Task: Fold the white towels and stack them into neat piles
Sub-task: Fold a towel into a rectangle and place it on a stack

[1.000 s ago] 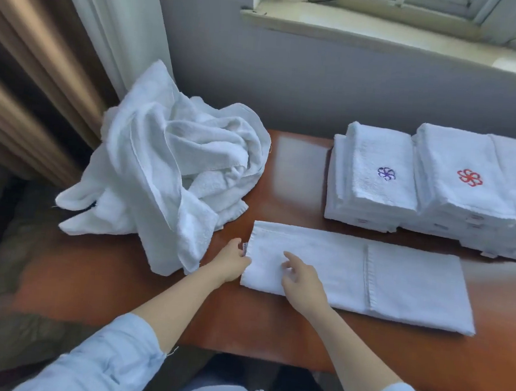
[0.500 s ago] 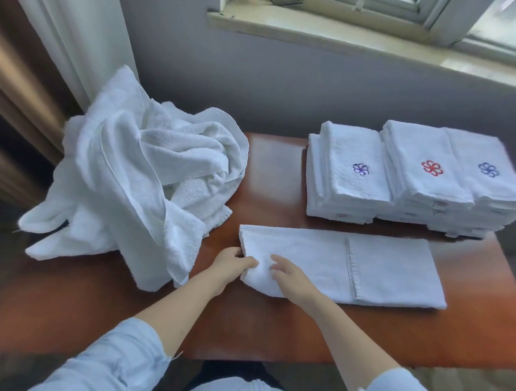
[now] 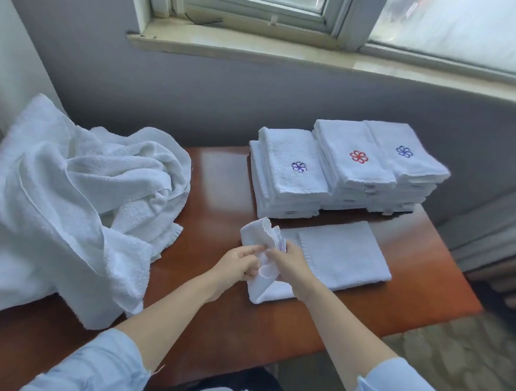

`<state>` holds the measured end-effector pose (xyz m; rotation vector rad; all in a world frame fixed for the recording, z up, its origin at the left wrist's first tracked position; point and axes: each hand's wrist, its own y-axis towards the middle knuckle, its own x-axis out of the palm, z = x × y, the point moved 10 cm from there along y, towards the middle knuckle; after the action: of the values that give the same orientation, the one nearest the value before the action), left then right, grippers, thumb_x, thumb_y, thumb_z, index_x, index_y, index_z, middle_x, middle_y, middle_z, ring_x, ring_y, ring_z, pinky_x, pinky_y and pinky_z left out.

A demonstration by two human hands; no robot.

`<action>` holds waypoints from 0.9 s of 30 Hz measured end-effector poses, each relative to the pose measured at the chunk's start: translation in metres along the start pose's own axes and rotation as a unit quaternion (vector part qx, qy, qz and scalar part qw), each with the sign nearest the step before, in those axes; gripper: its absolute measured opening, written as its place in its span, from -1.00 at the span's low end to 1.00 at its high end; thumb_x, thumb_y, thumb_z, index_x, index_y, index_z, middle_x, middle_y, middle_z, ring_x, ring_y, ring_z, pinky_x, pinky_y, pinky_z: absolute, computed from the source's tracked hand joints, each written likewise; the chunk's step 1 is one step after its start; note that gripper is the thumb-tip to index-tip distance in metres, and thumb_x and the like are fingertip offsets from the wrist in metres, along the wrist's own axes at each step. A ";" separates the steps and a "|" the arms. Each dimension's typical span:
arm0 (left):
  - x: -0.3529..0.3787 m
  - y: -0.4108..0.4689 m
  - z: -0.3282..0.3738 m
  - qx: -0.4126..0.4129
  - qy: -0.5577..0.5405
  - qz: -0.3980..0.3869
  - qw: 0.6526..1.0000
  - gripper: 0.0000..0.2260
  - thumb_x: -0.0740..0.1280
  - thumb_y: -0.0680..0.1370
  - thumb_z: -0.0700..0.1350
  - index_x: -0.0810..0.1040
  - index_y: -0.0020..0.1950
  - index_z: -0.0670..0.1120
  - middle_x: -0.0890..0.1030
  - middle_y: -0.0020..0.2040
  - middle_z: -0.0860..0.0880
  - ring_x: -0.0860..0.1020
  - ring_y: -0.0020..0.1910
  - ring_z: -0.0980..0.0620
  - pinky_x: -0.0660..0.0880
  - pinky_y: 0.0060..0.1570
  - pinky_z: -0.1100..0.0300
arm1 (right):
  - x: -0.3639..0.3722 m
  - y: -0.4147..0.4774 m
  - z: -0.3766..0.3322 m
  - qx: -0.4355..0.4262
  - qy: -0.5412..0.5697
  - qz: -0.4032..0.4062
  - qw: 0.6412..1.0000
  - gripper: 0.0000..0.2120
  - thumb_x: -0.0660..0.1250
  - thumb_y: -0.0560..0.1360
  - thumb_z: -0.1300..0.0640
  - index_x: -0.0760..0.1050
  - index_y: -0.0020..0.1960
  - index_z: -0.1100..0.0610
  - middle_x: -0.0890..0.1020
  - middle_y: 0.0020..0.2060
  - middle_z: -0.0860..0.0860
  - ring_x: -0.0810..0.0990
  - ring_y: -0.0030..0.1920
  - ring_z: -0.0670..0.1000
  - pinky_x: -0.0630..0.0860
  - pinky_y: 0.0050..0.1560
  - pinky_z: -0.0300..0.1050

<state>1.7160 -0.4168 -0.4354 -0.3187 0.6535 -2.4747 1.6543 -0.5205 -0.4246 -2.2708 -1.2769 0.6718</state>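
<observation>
While both hands work near the front edge of the table (image 3: 218,173), the count stands as follows. Item one: three piles of folded towels at the back right, side by side and touching. The left pile (image 3: 292,179) is topped with a purple flower, the middle pile (image 3: 351,165) with a red one, the right pile (image 3: 413,164) with a blue one; these I judge done. Item two: the towel in hand (image 3: 344,257), a long flat strip lying just in front of the piles, its left end lifted off the wood and bunched. Both my left hand (image 3: 239,264) and my right hand (image 3: 291,264) pinch that raised end, fingers curled into the cloth. It needs, I judge, at least one more fold before stacking. Item three: the unfolded heap (image 3: 74,199), far left, several towels tangled and spilling over the table's edge; untouched, and the largest share of the work left.
</observation>
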 end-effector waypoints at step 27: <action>0.170 0.130 0.039 0.050 0.345 0.266 0.899 -0.65 0.25 0.61 -0.05 0.42 0.41 0.08 0.36 0.34 0.07 0.42 0.26 0.06 0.45 0.20 0.11 | -0.291 0.100 0.058 -0.002 -0.090 0.028 0.996 -0.80 0.15 0.47 0.30 0.44 0.06 0.28 0.57 -0.10 0.14 0.50 -0.17 0.08 0.44 -0.13 -0.02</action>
<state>1.6496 -0.6229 -0.4543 0.7273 0.7523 -2.0278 1.5523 -0.8129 -0.4731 -2.2996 -1.3009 0.9118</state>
